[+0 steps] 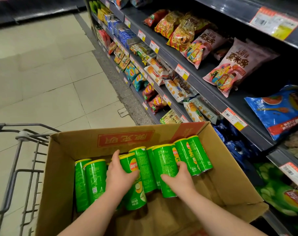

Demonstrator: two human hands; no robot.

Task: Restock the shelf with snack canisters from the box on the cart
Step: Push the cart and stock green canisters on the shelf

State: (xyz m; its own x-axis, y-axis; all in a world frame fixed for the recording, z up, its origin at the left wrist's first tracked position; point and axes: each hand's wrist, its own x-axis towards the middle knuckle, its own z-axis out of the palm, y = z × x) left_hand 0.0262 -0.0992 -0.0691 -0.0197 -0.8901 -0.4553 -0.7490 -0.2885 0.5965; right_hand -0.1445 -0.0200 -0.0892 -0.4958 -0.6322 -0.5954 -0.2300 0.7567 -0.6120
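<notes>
Left hand (120,176) grips one glossy green cylindrical canister (136,196), right hand (178,178) a second canister (163,160), inside the brown cardboard box (230,181).

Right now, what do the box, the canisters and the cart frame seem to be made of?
Box: corrugated cardboard, matte brown, creased at the edges. Canisters: glossy green printed wrap catching highlights; the body underneath cannot be told. Yellow lids: likely plastic. Cart frame: grey metal tube and rod, dull, probably painted.
</notes>
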